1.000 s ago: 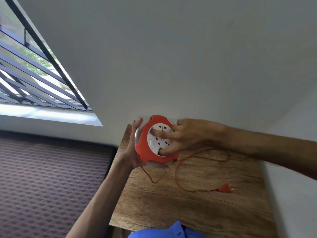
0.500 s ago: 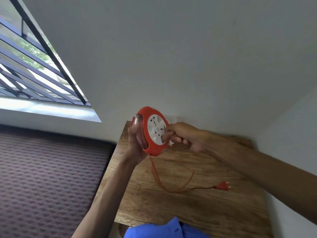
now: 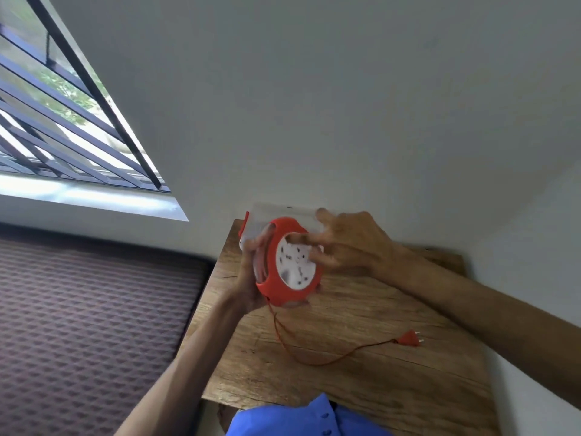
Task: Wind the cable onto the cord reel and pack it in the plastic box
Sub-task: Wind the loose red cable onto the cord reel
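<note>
A red cord reel (image 3: 284, 287) with a white socket face is held upright above the wooden table (image 3: 361, 382). My left hand (image 3: 251, 278) grips its back and lower rim. The fingers of my right hand (image 3: 345, 243) press on the white socket disc. A thin red cable (image 3: 301, 357) hangs from the reel's bottom and curves across the table to a red plug (image 3: 408, 338) lying flat. Behind the reel, against the wall, stands a clear plastic box (image 3: 283, 215) with a red latch, partly hidden.
The table sits in a corner with walls behind and to the right. A patterned mattress (image 3: 88, 325) lies left of it, under a barred window (image 3: 63, 121). My blue shirt (image 3: 308, 416) shows at the bottom edge.
The loose cable has grown shorter, with fewer loops on the table. My right hand has turned on the socket disc, and the reel has tilted.
</note>
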A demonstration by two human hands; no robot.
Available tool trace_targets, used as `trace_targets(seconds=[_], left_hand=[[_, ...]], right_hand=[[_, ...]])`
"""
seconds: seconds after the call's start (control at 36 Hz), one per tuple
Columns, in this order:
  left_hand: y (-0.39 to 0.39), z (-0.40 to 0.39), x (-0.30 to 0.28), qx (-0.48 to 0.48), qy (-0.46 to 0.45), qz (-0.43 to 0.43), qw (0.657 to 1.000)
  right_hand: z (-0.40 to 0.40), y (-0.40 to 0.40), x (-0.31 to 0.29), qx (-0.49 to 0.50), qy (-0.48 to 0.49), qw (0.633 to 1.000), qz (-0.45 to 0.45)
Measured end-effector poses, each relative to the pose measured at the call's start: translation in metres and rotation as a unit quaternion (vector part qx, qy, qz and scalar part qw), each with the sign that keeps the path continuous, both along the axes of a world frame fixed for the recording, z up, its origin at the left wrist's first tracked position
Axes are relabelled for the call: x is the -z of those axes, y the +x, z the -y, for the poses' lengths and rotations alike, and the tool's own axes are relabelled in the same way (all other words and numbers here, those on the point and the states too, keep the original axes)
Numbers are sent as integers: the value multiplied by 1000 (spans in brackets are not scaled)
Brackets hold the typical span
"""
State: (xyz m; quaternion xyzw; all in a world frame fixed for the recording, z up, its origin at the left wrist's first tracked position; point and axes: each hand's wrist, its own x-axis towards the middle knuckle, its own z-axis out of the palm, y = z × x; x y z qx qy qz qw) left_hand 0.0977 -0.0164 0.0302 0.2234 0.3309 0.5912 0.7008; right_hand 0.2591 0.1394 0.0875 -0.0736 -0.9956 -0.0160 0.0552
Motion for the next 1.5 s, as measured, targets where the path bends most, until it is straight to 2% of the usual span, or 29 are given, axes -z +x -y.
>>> trace_targets(seconds=[0.08, 0.17, 0.25, 0.31, 0.39, 0.42, 0.44, 0.47, 0.5, 0.53, 0.58, 0.61, 0.64, 0.7, 0.75, 0.78, 0.83, 0.86, 0.92, 0.97, 1.03, 1.08, 1.14, 1.17, 1.25, 1.31, 1.33, 1.39, 1.5], left_hand=[[-16, -5, -12, -66, -24, -17, 997], [-29, -15, -17, -86, 32, -57, 994], [-28, -25, -27, -146, 15, -102, 984], [-18, -29, -29, -187, -9, -91, 978], [-5, -35, -34, -204, -25, -109, 973], [-4, -35, -34, -200, -24, -118, 972], [-3, -35, -34, -187, -14, -118, 975], [-1, -33, -34, -169, 1, -119, 979], [0, -31, -34, -151, 8, -123, 981], [1, -28, -33, -139, 6, -131, 982], [6, -23, -28, -110, -15, -144, 983], [8, -21, -25, -100, -27, -151, 983], [9, -20, -24, -96, -31, -156, 983], [10, -20, -27, -102, -26, -140, 985], [6, -24, -33, -107, -42, -121, 986], [5, -27, -36, -107, -44, -118, 986], [4, -34, -37, -122, -29, -107, 986], [4, -36, -35, -136, -25, -100, 985], [9, -37, -29, -161, -28, -93, 982], [15, -40, -26, -159, -38, -93, 982], [20, -45, -33, -143, -31, -104, 984], [23, -51, -46, -99, -29, -113, 988], [23, -56, -54, -56, -28, -111, 992], [22, -56, -57, -48, -29, -105, 993], [19, -48, -60, -40, -61, -117, 990], [16, -44, -58, -60, -84, -131, 986], [15, -42, -58, -72, -91, -120, 986], [13, -42, -63, -91, -90, -95, 987], [14, -44, -64, -105, -63, -93, 988]], right_hand=[[12, 4, 12, 82, 17, 996, 3], [34, -3, 19, 165, -122, 977, -53], [36, -13, 10, 221, -363, 905, -25], [29, -18, 5, 235, -529, 815, 19], [27, -17, -4, 168, -808, 564, -21], [26, -17, -6, 145, -841, 521, -39], [25, -18, -7, 129, -853, 503, -55], [21, -19, -7, 136, -847, 510, -70], [16, -21, -8, 151, -822, 542, -82], [9, -21, -9, 170, -759, 621, -91], [-6, -14, -5, 195, -542, 813, -87], [-14, -9, 1, 209, -418, 881, -73], [-18, -4, 7, 216, -331, 917, -53], [-13, 6, 24, 212, -230, 949, -28], [1, 12, 41, 214, -211, 953, -40], [10, 13, 44, 225, -246, 941, -52], [20, 13, 44, 260, -417, 868, -68], [24, 14, 44, 264, -528, 804, -68], [36, 16, 36, 242, -729, 634, -90], [38, 13, 24, 203, -843, 483, -122], [30, 5, 14, 176, -883, 406, -155], [15, -4, 3, 174, -879, 393, -206], [-1, -8, -2, 208, -851, 413, -250], [-9, -8, -3, 231, -820, 456, -258], [-20, -2, -4, 270, -655, 679, -194], [-20, 1, -4, 268, -473, 830, -121], [-17, 3, -3, 257, -382, 882, -100], [-7, 5, -3, 242, -265, 929, -88], [1, 3, -9, 261, -298, 913, -98]])
